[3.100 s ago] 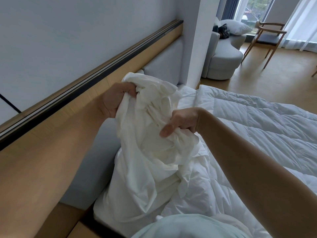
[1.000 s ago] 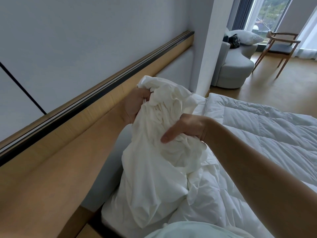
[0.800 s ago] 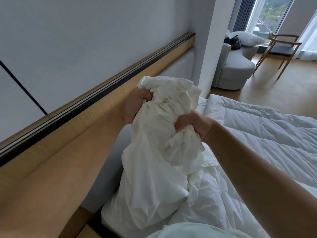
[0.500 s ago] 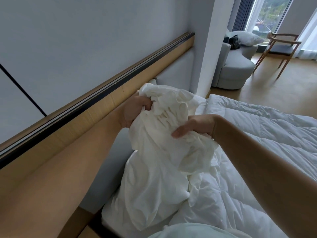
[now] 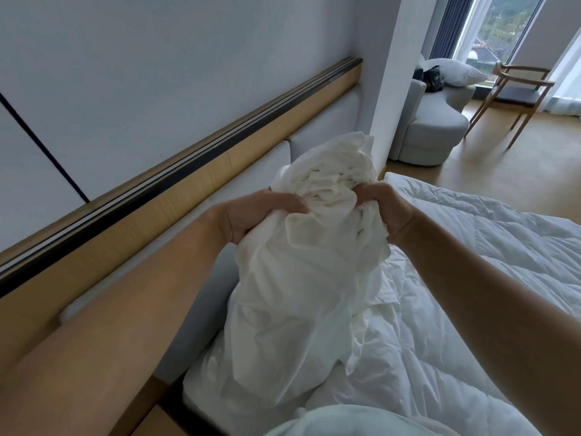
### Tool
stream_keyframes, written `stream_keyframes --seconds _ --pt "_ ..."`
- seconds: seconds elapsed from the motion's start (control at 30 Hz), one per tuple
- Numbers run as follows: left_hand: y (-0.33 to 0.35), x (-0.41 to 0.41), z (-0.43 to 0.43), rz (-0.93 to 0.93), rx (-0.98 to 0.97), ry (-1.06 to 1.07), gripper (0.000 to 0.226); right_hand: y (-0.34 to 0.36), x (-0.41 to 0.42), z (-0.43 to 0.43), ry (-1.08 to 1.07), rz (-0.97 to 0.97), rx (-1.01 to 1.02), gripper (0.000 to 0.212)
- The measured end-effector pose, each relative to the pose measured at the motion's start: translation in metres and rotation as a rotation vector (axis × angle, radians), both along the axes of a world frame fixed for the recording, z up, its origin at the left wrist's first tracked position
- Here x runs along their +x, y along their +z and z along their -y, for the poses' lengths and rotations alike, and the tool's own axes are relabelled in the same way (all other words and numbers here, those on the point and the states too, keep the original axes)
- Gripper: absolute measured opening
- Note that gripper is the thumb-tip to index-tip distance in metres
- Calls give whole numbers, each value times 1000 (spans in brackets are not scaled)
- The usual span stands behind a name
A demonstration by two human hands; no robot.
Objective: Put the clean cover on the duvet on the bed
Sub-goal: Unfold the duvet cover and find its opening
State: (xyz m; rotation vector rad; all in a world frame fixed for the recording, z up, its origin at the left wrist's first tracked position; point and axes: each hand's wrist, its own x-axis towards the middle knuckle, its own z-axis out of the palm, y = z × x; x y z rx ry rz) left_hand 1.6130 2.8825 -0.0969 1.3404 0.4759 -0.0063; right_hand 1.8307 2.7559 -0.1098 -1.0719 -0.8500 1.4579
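Here both hands [image 5: 253, 215] [image 5: 388, 212] clutch the bunched cover [image 5: 298, 294] above the duvet [image 5: 471, 262], headboard [image 5: 245, 184] alongside.

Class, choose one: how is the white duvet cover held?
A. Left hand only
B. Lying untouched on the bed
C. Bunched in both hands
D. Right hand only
C: the left hand and right hand each grip the gathered duvet cover above the quilted duvet.

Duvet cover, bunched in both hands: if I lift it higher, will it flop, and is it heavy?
Probably floppy: the duvet cover crumples into folds between the left hand and right hand and hangs limp below. Likely light, since two fistfuls hold it up. Its lower end may drag on the duvet.
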Motion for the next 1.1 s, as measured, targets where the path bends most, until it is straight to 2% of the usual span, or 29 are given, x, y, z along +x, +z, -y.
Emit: stream_keyframes --seconds 0.07,0.13,0.23,0.37,0.43,0.5,0.57,0.63,0.7,0.73,0.8,0.9,1.0,1.03,1.1 --pt "0 -2 4 -23 -81 -114 55 0 -1 -3 -89 -37 10 34" --pt "0 -4 9 -35 -50 -189 66 -2 -5 -5 -115 -47 15 33" --pt "-1 -2 20 -110 28 -316 73 -3 -14 -9 -118 -98 39 27" --pt "-10 1 25 -66 41 -359 77 -4 -17 -12 -161 -146 66 30" --pt "-13 0 25 -28 5 -313 74 -5 -17 -13 -172 -156 58 31" --pt "-16 2 24 35 -1 -177 69 -7 -12 -12 -185 -152 42 27" --pt "-19 4 19 173 27 -9 63 -9 1 -5 -152 -56 16 23" --pt "-17 6 14 320 58 106 43 -15 6 8 25 47 -92 26" --pt "-13 7 12 371 107 132 20 -20 0 20 295 41 -239 51" --pt "-11 9 12 374 115 128 17 -21 -4 23 402 23 -250 56" --pt "-11 13 12 363 122 135 17 -18 -10 25 513 45 -194 52" --pt "-12 17 11 351 94 148 21 -8 -16 27 552 131 -146 41" --pt "-14 21 6 348 28 169 38 -6 -24 28 543 127 -74 41" --pt "-14 22 5 342 13 178 37 -7 -26 28 517 97 -57 42" --pt "-15 21 2 326 24 194 21 -8 -23 29 433 26 -46 48"
